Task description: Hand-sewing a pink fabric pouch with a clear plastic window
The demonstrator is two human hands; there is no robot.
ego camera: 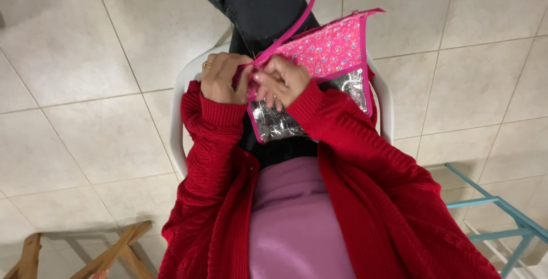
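Pink floral fabric pouch [331, 47] with a silver foil-like lining [274, 123] sits on the person's lap, over the dark trousers [257, 5], open side toward the body. Looks light and floppy: thin padded cloth, crinkly metallic inner face, brighter pink binding round the edges, a slim pink strap [297, 25] running up from the near corner. Probably no stiffness, so it will sag unless supported at two points; the foil side likely slick, the bound edge and strap root the firmest grip. Left hand [224, 78] is closed, pinching that corner where the strap meets the pouch; right hand [281, 80] is curled narrow just beside it, fingertips pinched on the same edge. Both sleeves are chunky red knit [348, 142], over a lilac top [297, 222]. Beneath the pouch, a white plastic chair [181, 107]; further out from the pouch, pale tiled floor [85, 136], a wooden frame [108, 253] and a teal metal frame [502, 207].
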